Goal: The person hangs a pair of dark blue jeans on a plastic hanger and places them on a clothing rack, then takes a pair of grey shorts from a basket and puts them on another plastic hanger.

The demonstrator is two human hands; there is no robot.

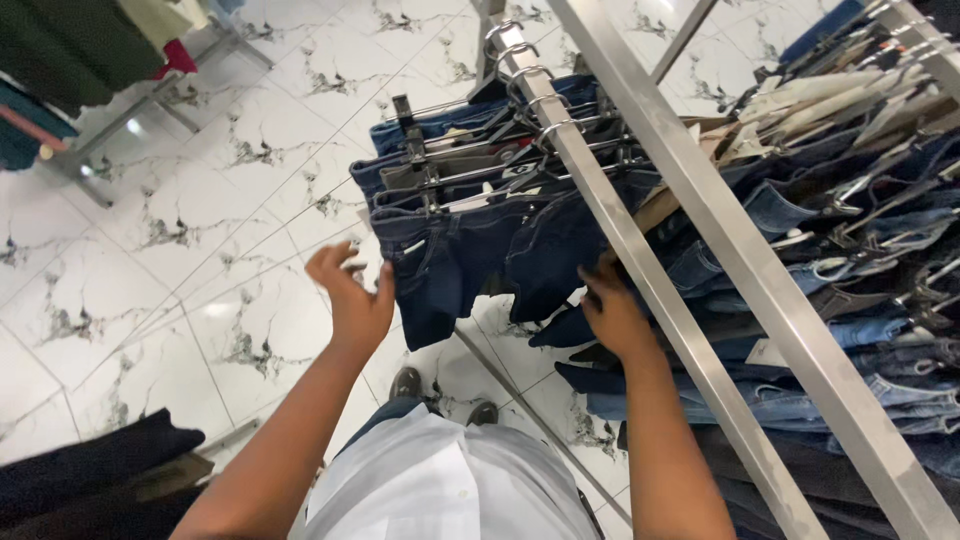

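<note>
dark blue jeans hang folded on clip hangers from a slanted metal rail, at the near end of a packed row. the fabric looks stiff and deep indigo. the left hand hovers just beside the jeans' left edge, grip released, fingers spread. the right hand reaches under the rail, touching the jeans; its grip cannot be told.

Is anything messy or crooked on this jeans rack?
Nothing looks broken or spilled. The dark jeans hang in a tight row from clip hangers on the metal rail. The right hand touches them and the left hand is open just beside them. The floor shows only marble veins.
</note>
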